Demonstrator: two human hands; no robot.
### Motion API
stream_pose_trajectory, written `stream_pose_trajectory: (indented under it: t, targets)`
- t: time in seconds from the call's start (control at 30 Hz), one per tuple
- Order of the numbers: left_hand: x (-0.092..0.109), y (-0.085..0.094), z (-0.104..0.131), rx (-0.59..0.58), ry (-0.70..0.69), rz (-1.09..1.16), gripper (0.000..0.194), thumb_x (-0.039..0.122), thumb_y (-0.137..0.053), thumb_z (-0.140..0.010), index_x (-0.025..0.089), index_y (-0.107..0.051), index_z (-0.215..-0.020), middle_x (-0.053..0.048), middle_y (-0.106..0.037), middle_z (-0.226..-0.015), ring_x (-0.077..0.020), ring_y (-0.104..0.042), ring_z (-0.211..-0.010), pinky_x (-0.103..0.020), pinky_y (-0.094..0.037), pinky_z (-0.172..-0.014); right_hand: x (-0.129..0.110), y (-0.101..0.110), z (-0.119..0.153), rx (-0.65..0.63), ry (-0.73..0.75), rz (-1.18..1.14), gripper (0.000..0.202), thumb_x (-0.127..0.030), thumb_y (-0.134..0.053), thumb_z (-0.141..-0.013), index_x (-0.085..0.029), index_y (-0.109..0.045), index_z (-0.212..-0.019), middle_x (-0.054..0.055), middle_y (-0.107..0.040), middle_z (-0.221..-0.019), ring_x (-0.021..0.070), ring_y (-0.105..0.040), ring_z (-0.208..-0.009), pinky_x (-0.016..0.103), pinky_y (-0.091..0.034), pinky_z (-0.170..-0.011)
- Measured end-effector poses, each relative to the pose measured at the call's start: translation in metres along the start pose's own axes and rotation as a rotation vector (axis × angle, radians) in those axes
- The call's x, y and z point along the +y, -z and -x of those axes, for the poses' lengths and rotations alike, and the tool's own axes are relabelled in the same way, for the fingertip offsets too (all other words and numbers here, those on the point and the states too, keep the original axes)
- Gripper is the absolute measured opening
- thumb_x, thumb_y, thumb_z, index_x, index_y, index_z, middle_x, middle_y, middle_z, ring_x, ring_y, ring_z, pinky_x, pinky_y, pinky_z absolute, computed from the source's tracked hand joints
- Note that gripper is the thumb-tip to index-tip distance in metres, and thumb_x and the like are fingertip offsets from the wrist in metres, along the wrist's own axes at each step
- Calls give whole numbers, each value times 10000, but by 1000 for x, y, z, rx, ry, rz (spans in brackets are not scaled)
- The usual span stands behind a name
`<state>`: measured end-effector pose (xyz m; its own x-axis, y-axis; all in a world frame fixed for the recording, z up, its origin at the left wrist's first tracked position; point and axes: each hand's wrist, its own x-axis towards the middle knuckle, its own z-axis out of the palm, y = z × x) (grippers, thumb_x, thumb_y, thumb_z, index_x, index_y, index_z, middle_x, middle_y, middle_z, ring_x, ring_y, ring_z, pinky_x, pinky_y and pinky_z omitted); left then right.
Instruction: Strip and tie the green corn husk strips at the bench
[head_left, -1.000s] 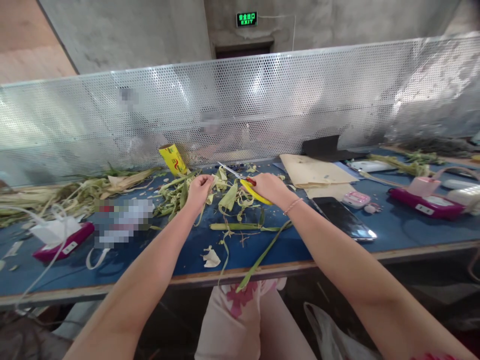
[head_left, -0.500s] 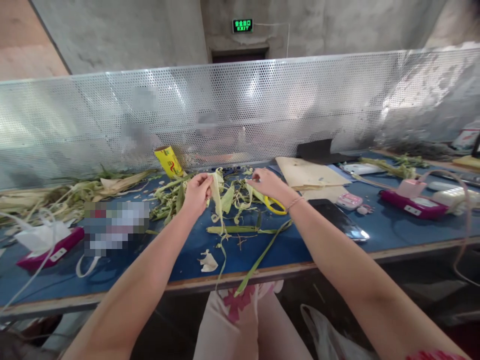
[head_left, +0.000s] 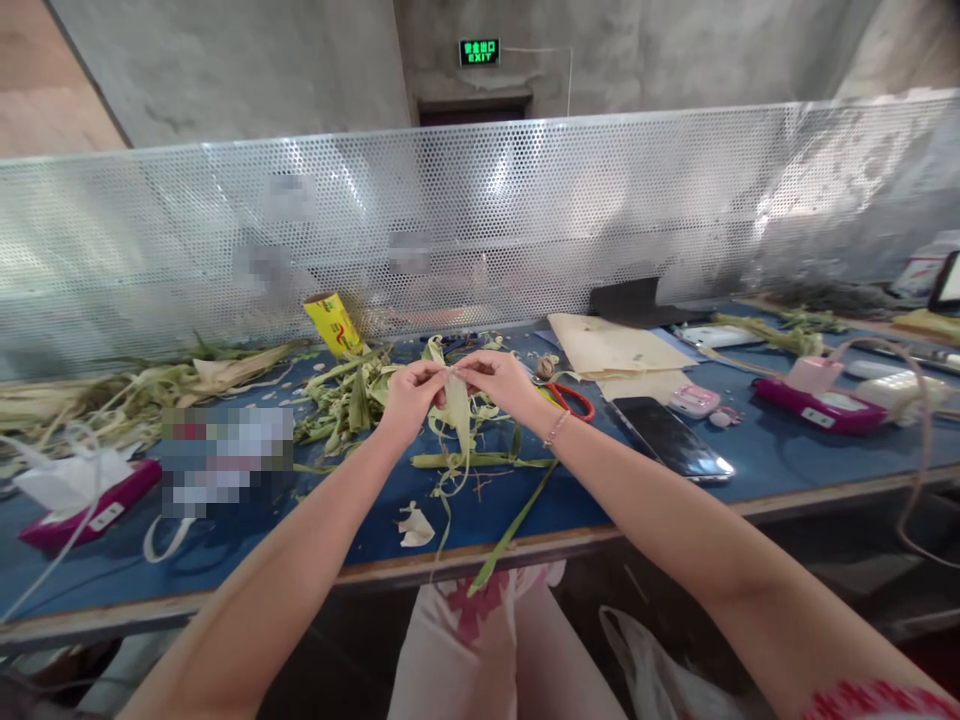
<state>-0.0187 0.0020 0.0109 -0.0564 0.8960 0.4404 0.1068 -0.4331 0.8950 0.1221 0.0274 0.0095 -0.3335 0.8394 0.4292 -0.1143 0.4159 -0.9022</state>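
Observation:
Between my hands, above the blue table, hangs a pale green corn husk strip. My left hand pinches its upper end between thumb and fingers. Right beside it, my right hand pinches the same end, with the fingertips of both hands almost touching. Below lie a long green husk strip, a narrow green leaf reaching over the table edge, and a small torn pale piece. A red looped handle, probably of scissors, shows beside my right wrist.
A husk pile and a yellow tube stand left of centre. More dry husks lie far left. To the right are brown paper, a phone and a magenta power strip. A perforated metal screen closes the back.
My right hand has moved left to meet my left hand at the husk's upper end. My left hand has shifted slightly right and down. The red handle has come into view.

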Motion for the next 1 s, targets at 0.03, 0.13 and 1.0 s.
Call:
stream_pose_trajectory:
  t: [0.03,0.13,1.0]
  targets:
    - [-1,1,-1,8,1,-10,127,258,-627,-612,149,-571,-644,52,-492,-385,-56,-435,-342,-177,-370,-378,0,0,0,6,5,-2,80,-224,-596,-663,-170,-602,-722,-3,-590,-635,106,-557,-575,281,-503,-618]
    - [-1,0,-1,26,15,-5,136,233,-641,-577,157,-583,-673,45,-557,-470,-65,-495,-398,-185,-422,-425,0,-1,1,14,10,-12,74,-198,-582,-669,-170,-611,-731,-3,-592,-628,110,-565,-579,287,-506,-618]
    - [0,2,-3,-2,163,181,230,285,-749,-479,138,-651,-625,7,-621,-548,-66,-549,-500,-201,-474,-552,7,6,0,36,262,387,101,-192,-515,-716,-163,-606,-747,12,-599,-689,103,-524,-603,251,-433,-592]
